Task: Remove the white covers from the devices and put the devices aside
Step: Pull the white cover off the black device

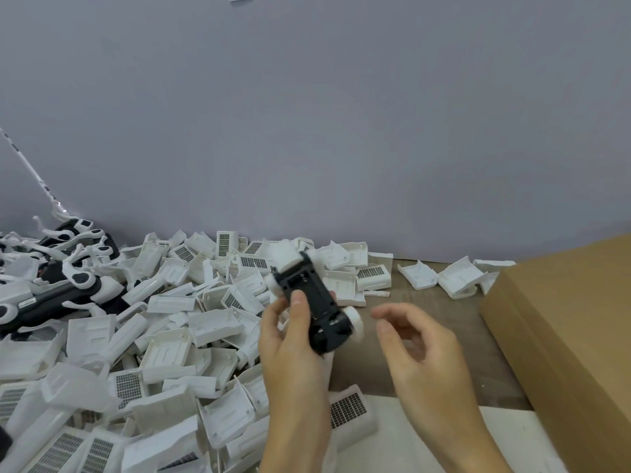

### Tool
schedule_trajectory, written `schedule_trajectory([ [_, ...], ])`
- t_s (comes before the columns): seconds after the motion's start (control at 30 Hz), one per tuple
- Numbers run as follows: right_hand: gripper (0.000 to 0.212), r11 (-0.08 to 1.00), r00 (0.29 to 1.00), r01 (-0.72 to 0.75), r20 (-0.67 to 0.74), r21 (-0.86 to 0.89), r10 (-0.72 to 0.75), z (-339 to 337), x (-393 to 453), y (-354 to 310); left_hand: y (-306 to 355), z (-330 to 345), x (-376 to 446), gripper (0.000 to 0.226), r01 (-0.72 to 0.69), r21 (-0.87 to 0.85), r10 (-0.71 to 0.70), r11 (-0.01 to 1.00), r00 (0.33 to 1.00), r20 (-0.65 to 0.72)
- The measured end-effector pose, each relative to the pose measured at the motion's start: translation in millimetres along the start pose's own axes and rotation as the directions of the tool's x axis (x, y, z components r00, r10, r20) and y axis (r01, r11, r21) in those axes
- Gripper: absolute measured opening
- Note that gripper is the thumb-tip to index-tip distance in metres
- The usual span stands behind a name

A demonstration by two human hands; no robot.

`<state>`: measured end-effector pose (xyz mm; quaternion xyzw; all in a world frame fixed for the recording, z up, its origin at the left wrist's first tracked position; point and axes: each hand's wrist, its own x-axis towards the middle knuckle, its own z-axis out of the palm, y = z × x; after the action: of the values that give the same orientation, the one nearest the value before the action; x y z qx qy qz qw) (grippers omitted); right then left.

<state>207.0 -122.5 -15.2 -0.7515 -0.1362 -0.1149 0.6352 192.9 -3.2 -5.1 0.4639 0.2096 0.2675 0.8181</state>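
My left hand [290, 339] grips a black device [316, 302] with white end parts, thumb laid across its dark face, held up over the table. A white cover piece [285, 256] sits at the device's far end. To the right, my right hand [416, 339] hovers apart from the device, blurred, fingers loosely curled and holding nothing.
A big heap of white covers [164, 336] fills the left of the table. Black-and-white devices [65, 285] lie piled at the far left. A brown cardboard box [566, 329] stands at the right. A grey wall runs behind; bare brown tabletop [409, 295] shows between.
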Motion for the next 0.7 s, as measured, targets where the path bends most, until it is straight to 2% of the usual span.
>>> schedule_trajectory([
  [0.03,0.022,0.999,0.999,-0.007,0.051,-0.050,0.010,-5.0,0.7,0.2,3.7,-1.7,1.7,0.024,-0.012,-0.038,0.011,0.999,1.000,-0.025],
  [0.1,0.021,0.982,0.966,-0.023,0.248,-0.189,0.071,-12.1,1.4,0.3,10.3,-4.4,4.1,0.024,-0.024,-0.108,0.017,0.994,0.998,-0.068],
  [0.2,0.028,0.937,0.801,-0.011,0.557,-0.349,0.217,-10.6,0.1,-4.8,15.8,-5.2,4.5,0.030,-0.028,-0.190,0.013,0.981,0.997,-0.081],
  [0.27,0.036,0.880,0.706,0.052,0.641,-0.472,0.302,-5.2,0.0,-9.2,16.2,-5.1,4.2,0.030,-0.035,-0.189,0.020,0.981,0.997,-0.078],
  [0.3,0.041,0.844,0.684,0.089,0.648,-0.529,0.334,-3.4,0.9,-10.5,15.8,-5.0,4.3,0.029,-0.039,-0.179,0.026,0.983,0.997,-0.074],
  [0.4,0.053,0.800,0.715,0.122,0.611,-0.587,0.340,-3.2,2.4,-5.9,13.6,-5.6,4.8,0.025,-0.057,-0.141,0.049,0.988,0.997,-0.057],
  [0.5,0.039,0.883,0.796,0.010,0.537,-0.470,0.277,-13.3,1.9,-3.6,12.3,-5.8,4.7,0.026,-0.064,-0.117,0.061,0.991,0.998,-0.029],
  [0.6,0.027,0.926,0.864,-0.040,0.453,-0.374,0.221,-29.1,4.3,0.4,10.5,-6.0,3.9,0.026,-0.051,-0.090,0.051,0.995,0.999,-0.008],
  [0.7,0.018,0.972,0.928,-0.126,0.323,-0.197,0.186,-37.9,5.7,2.9,9.0,-6.0,3.4,0.021,-0.054,-0.059,0.057,0.997,0.997,0.045],
])
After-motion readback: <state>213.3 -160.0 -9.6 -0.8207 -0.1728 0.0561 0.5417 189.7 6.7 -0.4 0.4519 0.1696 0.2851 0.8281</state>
